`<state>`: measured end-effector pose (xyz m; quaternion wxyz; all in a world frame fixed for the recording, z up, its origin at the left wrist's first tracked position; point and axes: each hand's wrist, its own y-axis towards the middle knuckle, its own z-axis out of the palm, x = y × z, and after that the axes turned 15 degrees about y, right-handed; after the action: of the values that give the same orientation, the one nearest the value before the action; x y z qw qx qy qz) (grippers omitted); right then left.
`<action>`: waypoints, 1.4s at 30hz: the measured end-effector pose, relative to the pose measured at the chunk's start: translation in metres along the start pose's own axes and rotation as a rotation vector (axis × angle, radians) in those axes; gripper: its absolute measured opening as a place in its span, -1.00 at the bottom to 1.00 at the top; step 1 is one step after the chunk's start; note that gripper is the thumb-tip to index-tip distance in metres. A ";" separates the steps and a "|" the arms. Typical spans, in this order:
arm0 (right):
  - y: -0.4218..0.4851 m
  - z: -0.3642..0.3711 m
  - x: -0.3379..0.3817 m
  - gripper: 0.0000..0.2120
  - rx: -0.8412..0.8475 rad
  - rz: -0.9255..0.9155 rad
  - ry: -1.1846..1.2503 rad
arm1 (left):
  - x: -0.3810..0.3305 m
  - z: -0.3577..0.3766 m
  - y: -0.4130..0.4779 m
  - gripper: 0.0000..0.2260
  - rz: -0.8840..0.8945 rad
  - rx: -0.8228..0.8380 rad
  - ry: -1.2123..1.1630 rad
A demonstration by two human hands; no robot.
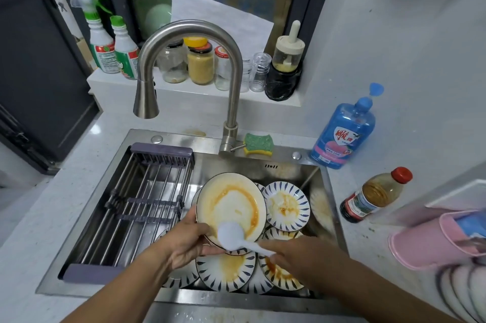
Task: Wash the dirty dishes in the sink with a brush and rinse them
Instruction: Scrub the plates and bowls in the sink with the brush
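Note:
My left hand (188,241) grips the lower rim of a dirty white plate (231,204) smeared with orange sauce and holds it tilted over the steel sink (265,164). My right hand (297,257) holds the handle of a white dish brush (231,234), whose round head presses on the plate's lower part. Several blue-patterned dirty plates lie in the basin, one (286,205) at the right and one (226,271) under my hands. The faucet (189,41) arches above with no water running.
A drying rack (136,207) spans the sink's left half. A green sponge (259,144) lies behind the basin. A blue detergent bottle (343,135), a sauce bottle (373,196) and a pink holder (431,241) stand on the right counter. Jars and spray bottles line the sill.

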<state>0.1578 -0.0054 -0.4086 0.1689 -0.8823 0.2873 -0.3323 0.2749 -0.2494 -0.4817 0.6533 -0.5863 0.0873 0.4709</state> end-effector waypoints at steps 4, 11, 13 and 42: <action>-0.009 -0.008 -0.016 -0.58 -0.068 0.111 -0.175 | -0.003 0.002 -0.007 -0.40 -0.006 0.005 0.144; 0.032 -0.017 0.008 -0.59 -0.136 0.074 0.054 | 0.001 0.018 -0.001 -0.43 -0.057 0.029 0.113; 0.030 -0.013 0.012 -0.60 -0.091 0.030 0.083 | 0.000 0.013 0.001 -0.41 -0.061 0.055 0.079; 0.018 -0.025 0.016 -0.59 -0.068 -0.071 0.048 | -0.017 -0.001 0.010 -0.19 0.050 0.174 -0.215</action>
<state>0.1432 -0.0323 -0.3918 0.1200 -0.8890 0.2709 -0.3491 0.2587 -0.2605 -0.4776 0.6952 -0.4714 0.0717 0.5379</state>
